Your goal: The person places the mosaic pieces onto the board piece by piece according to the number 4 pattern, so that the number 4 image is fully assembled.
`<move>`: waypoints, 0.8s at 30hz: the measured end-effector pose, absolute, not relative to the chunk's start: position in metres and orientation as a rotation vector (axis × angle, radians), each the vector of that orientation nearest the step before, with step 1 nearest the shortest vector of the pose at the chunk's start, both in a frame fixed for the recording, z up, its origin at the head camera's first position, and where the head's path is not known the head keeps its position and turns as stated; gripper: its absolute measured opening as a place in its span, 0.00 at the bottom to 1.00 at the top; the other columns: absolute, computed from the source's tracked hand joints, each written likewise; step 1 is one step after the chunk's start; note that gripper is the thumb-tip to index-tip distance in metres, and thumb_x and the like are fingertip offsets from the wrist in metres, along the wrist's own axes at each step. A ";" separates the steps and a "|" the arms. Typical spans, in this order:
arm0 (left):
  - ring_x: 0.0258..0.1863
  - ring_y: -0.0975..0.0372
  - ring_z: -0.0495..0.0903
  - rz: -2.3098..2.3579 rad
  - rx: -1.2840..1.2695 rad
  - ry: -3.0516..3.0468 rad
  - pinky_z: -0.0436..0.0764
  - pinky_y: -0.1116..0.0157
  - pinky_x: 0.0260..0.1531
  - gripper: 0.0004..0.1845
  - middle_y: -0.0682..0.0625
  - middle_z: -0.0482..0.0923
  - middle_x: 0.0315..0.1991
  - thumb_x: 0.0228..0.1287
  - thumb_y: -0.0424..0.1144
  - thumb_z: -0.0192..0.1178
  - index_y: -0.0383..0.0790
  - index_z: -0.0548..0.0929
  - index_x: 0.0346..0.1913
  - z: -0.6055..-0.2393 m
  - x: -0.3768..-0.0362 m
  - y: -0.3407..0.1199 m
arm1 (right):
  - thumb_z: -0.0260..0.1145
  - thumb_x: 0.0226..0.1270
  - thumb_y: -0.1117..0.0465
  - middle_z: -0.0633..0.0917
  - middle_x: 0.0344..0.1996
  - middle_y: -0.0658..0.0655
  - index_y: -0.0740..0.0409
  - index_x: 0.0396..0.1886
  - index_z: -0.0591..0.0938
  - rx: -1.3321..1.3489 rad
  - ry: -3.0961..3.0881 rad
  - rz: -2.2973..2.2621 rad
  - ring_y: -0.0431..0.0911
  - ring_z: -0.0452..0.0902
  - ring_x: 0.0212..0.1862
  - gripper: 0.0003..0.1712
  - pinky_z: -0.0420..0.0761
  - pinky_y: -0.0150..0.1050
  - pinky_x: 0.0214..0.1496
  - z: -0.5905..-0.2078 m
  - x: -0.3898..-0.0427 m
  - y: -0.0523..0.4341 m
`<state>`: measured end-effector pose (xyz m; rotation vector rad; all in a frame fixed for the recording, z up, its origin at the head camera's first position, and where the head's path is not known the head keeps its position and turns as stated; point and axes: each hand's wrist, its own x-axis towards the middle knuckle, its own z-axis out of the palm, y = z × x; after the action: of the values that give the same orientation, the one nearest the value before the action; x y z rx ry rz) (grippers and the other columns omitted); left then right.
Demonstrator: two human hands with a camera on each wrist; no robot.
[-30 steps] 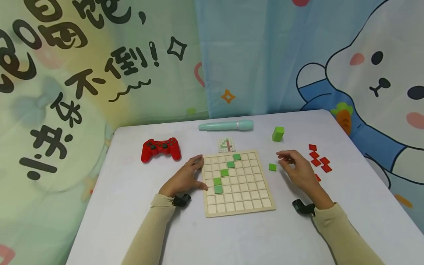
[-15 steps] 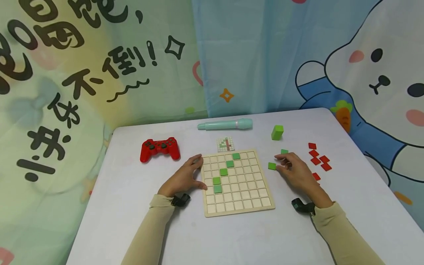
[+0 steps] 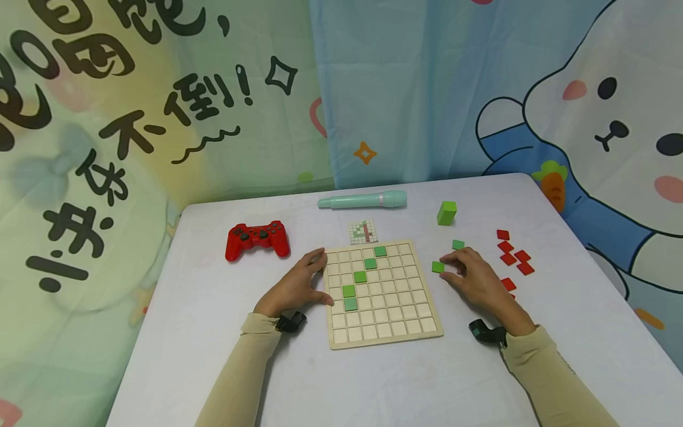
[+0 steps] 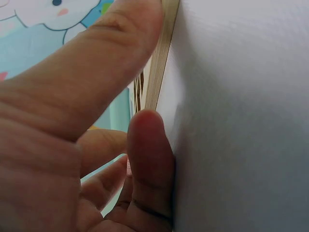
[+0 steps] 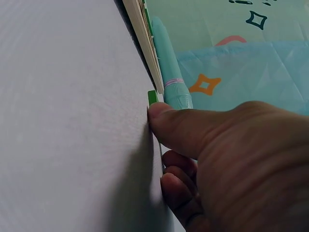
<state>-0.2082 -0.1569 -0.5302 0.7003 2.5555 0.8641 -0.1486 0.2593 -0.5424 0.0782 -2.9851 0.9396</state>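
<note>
A wooden grid board [image 3: 392, 320] lies in the middle of the table, with several green tiles [image 3: 360, 276] set in a diagonal line on it. My left hand [image 3: 309, 281] rests against the board's left edge [image 4: 159, 63], forefinger at the top corner and thumb lower down. My right hand [image 3: 461, 273] lies on the table just right of the board. Its thumb [image 5: 164, 121] touches a loose green tile [image 3: 438, 267] [image 5: 152, 97], and its other fingers curl on the table. A second loose green tile [image 3: 458, 244] lies just beyond.
A small pattern card [image 3: 364, 232] sits behind the board, and a teal pen [image 3: 363, 200] beyond it. A red game controller [image 3: 258, 239] is at the left. A green block [image 3: 447, 213] and several red tiles [image 3: 512, 255] lie at the right.
My right hand has come down and left to the loose green tile, uncovering a second green tile behind it. The left hand has stayed on the board's edge.
</note>
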 end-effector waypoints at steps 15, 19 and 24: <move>0.87 0.47 0.53 0.868 0.694 2.547 0.66 0.49 0.82 0.61 0.45 0.50 0.88 0.53 0.49 0.84 0.38 0.58 0.85 -0.535 -0.210 -0.158 | 0.74 0.70 0.66 0.83 0.47 0.63 0.64 0.56 0.83 0.118 -2.953 0.927 0.52 0.79 0.45 0.17 0.79 0.36 0.45 -0.539 -0.148 0.257; 0.87 0.47 0.54 0.865 0.692 2.555 0.67 0.49 0.82 0.61 0.46 0.49 0.88 0.53 0.50 0.84 0.39 0.58 0.85 -0.534 -0.210 -0.158 | 0.75 0.69 0.66 0.83 0.47 0.61 0.62 0.56 0.83 0.169 -2.928 0.958 0.51 0.81 0.45 0.17 0.81 0.34 0.45 -0.529 -0.147 0.252; 0.87 0.47 0.54 0.863 0.693 2.555 0.66 0.49 0.82 0.61 0.46 0.50 0.88 0.52 0.49 0.84 0.39 0.59 0.85 -0.534 -0.211 -0.158 | 0.76 0.68 0.67 0.84 0.47 0.59 0.58 0.55 0.82 0.289 -2.891 0.960 0.49 0.80 0.45 0.19 0.84 0.37 0.45 -0.517 -0.145 0.243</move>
<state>-0.2107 -0.1582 -0.5343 0.6934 2.5545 0.8632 -0.1448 0.2428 -0.5169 0.2887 -2.8907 0.9597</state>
